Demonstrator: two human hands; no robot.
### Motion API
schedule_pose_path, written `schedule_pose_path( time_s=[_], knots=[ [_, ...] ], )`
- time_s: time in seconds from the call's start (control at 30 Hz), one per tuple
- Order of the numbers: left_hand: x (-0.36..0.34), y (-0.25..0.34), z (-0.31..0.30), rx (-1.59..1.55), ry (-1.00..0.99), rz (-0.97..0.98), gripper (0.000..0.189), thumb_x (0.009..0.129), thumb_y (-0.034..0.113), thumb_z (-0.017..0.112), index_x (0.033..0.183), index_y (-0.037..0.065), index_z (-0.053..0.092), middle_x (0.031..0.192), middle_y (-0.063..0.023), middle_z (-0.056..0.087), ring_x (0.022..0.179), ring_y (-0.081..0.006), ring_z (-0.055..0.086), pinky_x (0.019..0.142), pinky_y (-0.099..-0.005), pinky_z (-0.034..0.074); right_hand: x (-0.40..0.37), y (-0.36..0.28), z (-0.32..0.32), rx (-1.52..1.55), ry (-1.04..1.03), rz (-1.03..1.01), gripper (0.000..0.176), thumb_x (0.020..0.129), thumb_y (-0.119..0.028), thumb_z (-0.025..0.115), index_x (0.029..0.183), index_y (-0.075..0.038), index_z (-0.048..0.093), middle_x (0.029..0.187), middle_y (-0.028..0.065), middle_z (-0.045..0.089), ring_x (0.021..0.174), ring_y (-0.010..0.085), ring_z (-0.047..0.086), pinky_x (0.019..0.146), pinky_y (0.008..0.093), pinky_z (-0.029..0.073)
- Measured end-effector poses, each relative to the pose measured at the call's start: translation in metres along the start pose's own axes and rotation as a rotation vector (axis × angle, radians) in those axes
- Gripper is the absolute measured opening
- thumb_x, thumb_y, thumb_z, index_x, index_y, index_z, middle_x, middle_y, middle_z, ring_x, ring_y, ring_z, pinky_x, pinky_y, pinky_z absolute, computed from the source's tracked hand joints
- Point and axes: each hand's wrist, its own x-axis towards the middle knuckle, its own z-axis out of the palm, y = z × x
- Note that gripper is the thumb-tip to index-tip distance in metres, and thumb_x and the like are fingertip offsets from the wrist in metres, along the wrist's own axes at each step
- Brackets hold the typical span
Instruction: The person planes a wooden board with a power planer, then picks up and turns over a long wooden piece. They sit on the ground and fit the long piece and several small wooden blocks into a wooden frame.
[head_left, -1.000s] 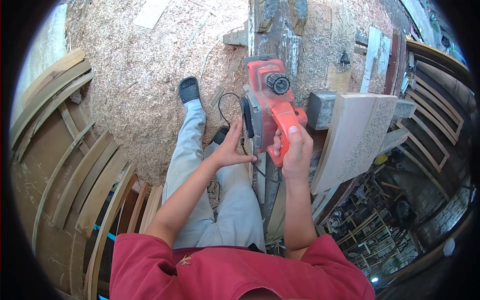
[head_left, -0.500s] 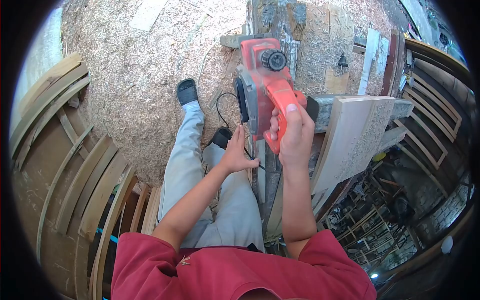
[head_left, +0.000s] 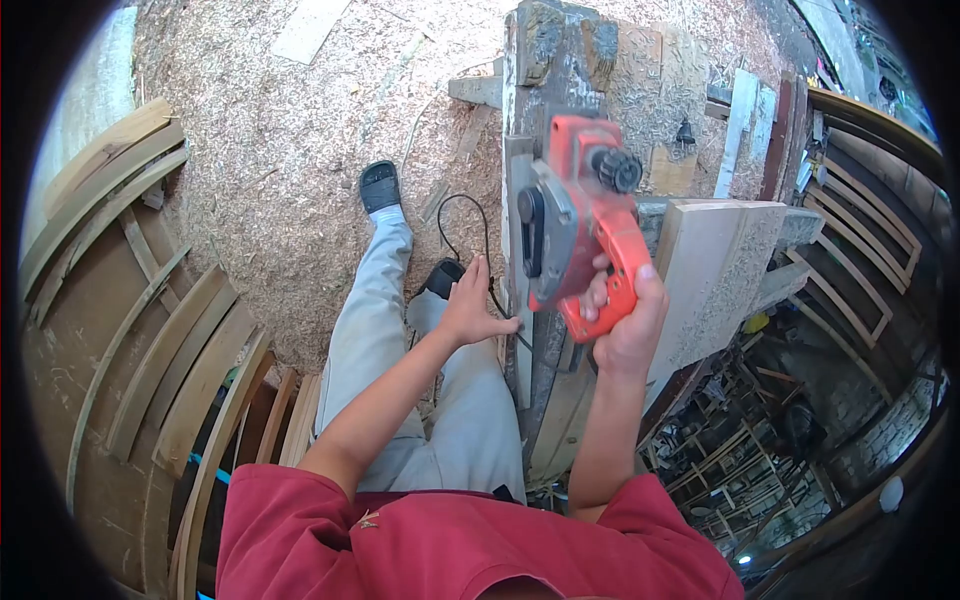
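My right hand (head_left: 632, 325) is wrapped round the rear handle of a red electric hand planer (head_left: 582, 215). The planer is tilted, its black belt cover facing left and its black knob towards the far right. It overlaps the weathered wooden bench (head_left: 528, 85) in this view. Lower left of the planer, my left hand (head_left: 475, 308) is open, with fingers stretched forward and thumb out to the right. It is empty, near the black power cable (head_left: 487, 225) and above my knee.
A pale board (head_left: 712, 265) strewn with shavings lies right of the planer. Shavings cover the floor (head_left: 270, 200). Curved wooden pieces (head_left: 165, 370) are stacked at left, and slatted frames (head_left: 860, 235) stand at right. My sandalled foot (head_left: 379, 185) rests on the floor ahead.
My right hand has moved the planer to the right and closer to me, tilting it a little. More of the bench's left edge shows. My left hand stays in place.
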Motion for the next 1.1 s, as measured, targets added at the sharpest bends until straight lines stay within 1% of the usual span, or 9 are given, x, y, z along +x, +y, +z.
schedule_pose_path(
  time_s=[0.17,0.27,0.37,0.47,0.57,0.67,0.9,0.97,1.1],
  knots=[
    [-0.007,0.003,0.006,-0.008,0.093,0.041,0.134,0.065,0.057,0.084,0.157,-0.012,0.017,0.162,-0.0315,0.027,0.149,-0.0444,0.031,0.122,-0.0495,0.029,-0.031,0.012,-0.023,-0.078,0.033,0.088,0.041,0.101,-0.034,0.05,0.103,0.005,0.061,0.072,0.0078,0.056,0.055,0.0115,0.05,0.049,0.026,0.041],
    [-0.012,0.004,0.008,-0.005,0.128,0.063,0.129,0.065,0.054,0.084,0.155,-0.014,0.021,0.158,-0.0325,0.033,0.145,-0.0448,0.038,0.12,-0.0456,0.033,-0.035,0.019,-0.028,-0.135,-0.029,0.126,0.041,0.101,-0.034,0.049,0.104,0.005,0.061,0.073,0.0078,0.058,0.056,0.0115,0.051,0.049,0.026,0.041],
    [-0.013,0.002,0.009,0.01,0.166,0.119,0.128,0.064,0.052,0.084,0.155,-0.013,0.023,0.156,-0.0317,0.037,0.141,-0.0452,0.042,0.118,-0.0463,0.035,-0.032,0.021,-0.023,-0.165,-0.101,0.127,0.041,0.102,-0.034,0.048,0.104,0.004,0.062,0.075,0.0073,0.061,0.056,0.0102,0.051,0.05,0.0255,0.041],
    [-0.01,-0.002,0.009,-0.014,0.126,0.16,0.127,0.063,0.049,0.085,0.157,-0.01,0.023,0.155,-0.0299,0.039,0.139,-0.0447,0.043,0.116,-0.0468,0.036,-0.027,0.02,-0.005,-0.146,-0.088,0.125,0.041,0.104,-0.034,0.046,0.104,0.003,0.063,0.075,0.006,0.061,0.057,0.0085,0.051,0.052,0.0245,0.04],
    [-0.012,0.007,-0.001,-0.083,0.069,0.12,0.127,0.061,0.047,0.086,0.158,-0.006,0.023,0.154,-0.028,0.04,0.138,-0.044,0.044,0.114,-0.046,0.038,-0.023,0.028,-0.002,-0.2,-0.137,0.105,0.041,0.105,-0.034,0.046,0.105,0.002,0.065,0.074,0.004,0.06,0.059,0.0072,0.051,0.053,0.0243,0.04],
    [-0.011,0.012,-0.003,-0.102,0.073,0.133,0.127,0.06,0.047,0.087,0.158,-0.004,0.024,0.155,-0.0269,0.039,0.14,-0.0429,0.043,0.113,-0.0497,0.038,-0.02,0.032,-0.001,-0.229,-0.131,0.142,0.041,0.104,-0.035,0.048,0.105,0.001,0.066,0.074,0.0033,0.06,0.06,0.0073,0.051,0.053,0.0251,0.041],
    [-0.009,0.011,0.001,-0.023,-0.043,-0.051,0.136,0.061,0.062,0.083,0.16,-0.004,0.018,0.162,-0.0253,0.031,0.149,-0.0404,0.034,0.116,-0.07,0.026,-0.004,0.032,0.017,-0.258,-0.089,0.099,0.041,0.104,-0.037,0.049,0.1,0.001,0.065,0.072,0.0008,0.057,0.059,0.0066,0.05,0.053,0.0249,0.04],
    [-0.008,0.009,-0.001,0.072,-0.073,-0.078,0.139,0.062,0.066,0.081,0.161,-0.005,0.015,0.164,-0.0248,0.029,0.151,-0.0398,0.032,0.117,-0.0721,0.023,0.004,0.028,0.026,-0.255,-0.087,0.086,0.041,0.103,-0.037,0.049,0.098,0.001,0.065,0.072,0.0006,0.057,0.059,0.0067,0.05,0.052,0.0247,0.04],
    [-0.007,0.023,-0.011,0.137,-0.093,-0.124,0.142,0.062,0.069,0.08,0.161,-0.005,0.011,0.166,-0.0244,0.024,0.153,-0.0396,0.027,0.117,-0.0719,0.022,0.026,0.013,0.05,-0.261,-0.086,0.037,0.042,0.104,-0.037,0.049,0.097,0.001,0.064,0.071,0.0012,0.057,0.057,0.0075,0.049,0.051,0.0245,0.04]
  ],
)
